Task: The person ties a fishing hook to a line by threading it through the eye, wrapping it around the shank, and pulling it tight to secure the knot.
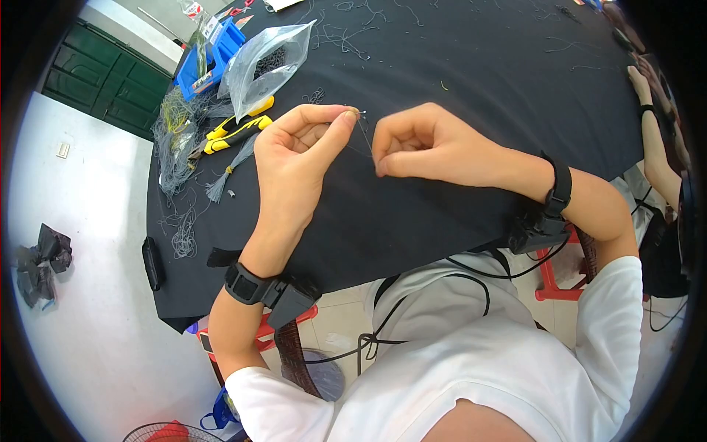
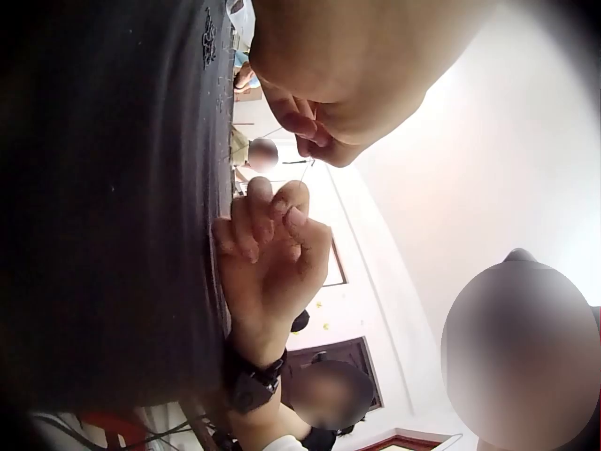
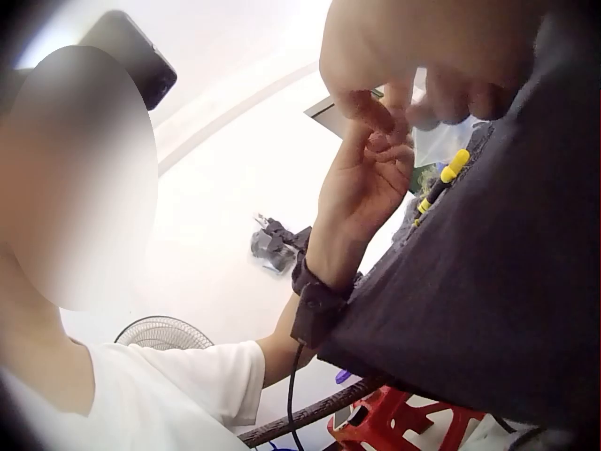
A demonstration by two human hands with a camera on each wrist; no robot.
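Over the black-clothed table, my left hand (image 1: 298, 151) pinches a tiny pale piece between thumb and index finger; what it is, I cannot tell. From there a thin grey line (image 1: 366, 135) runs to my right hand (image 1: 445, 147), whose thumb and curled index finger pinch it. The hands are a short distance apart, the left slightly higher in the head view. In the left wrist view my right hand (image 2: 272, 254) faces the left fingertips, the line between them. The right wrist view shows my left hand (image 3: 362, 197) partly behind my right fingers.
Yellow-and-black pliers (image 1: 237, 135) lie left of my left hand, beside a tied bundle of grey line (image 1: 228, 177) and a tangled heap (image 1: 175, 144). Behind are a clear plastic bag (image 1: 272, 62) and a blue bin (image 1: 228, 44). Another person's arm (image 1: 652, 140) is at the right edge.
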